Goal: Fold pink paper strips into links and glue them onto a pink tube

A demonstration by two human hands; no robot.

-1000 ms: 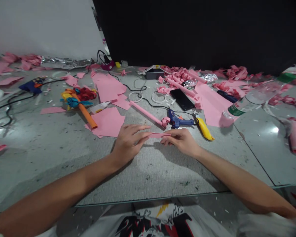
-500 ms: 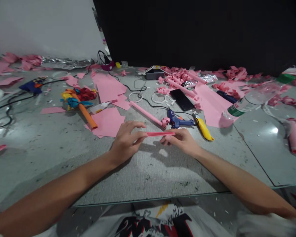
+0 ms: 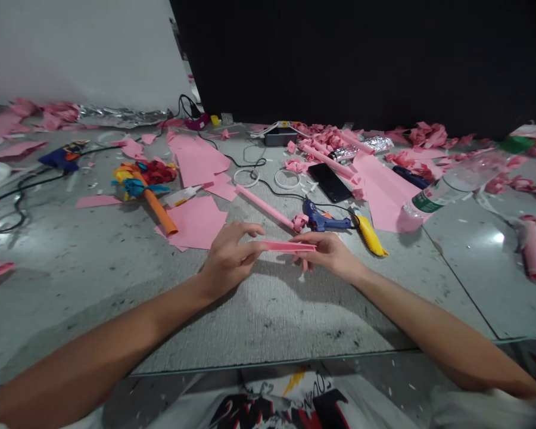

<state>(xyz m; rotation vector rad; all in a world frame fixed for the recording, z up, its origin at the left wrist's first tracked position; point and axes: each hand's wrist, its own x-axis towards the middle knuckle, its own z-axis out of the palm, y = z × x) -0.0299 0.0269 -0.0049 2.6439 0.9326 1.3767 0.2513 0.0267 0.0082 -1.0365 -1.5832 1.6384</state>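
A narrow folded strip of pink paper [image 3: 286,246] spans the gap between my two hands, above the grey table. My left hand [image 3: 234,256] pinches its left end between thumb and fingers. At the right end, my right hand [image 3: 328,253] grips the strip, some fingers beneath it. Just beyond lies a thin pink paper tube [image 3: 265,207] with a curled pink piece [image 3: 300,223] at its near end. Beside that rests a blue glue gun [image 3: 326,220], and a yellow object [image 3: 371,236] is right of it.
Pink sheets [image 3: 199,220] and an orange tube with coloured paper [image 3: 158,210] lie left. Beyond are white rings [image 3: 287,179], a black phone [image 3: 329,182] and crumpled pink paper. A plastic bottle [image 3: 451,185] lies right. The table's edge [image 3: 272,363] runs near my body.
The pink strip has tilted, and its folded layers show wider apart. My right hand's fingers have shifted beneath it. My left hand keeps its pinch.
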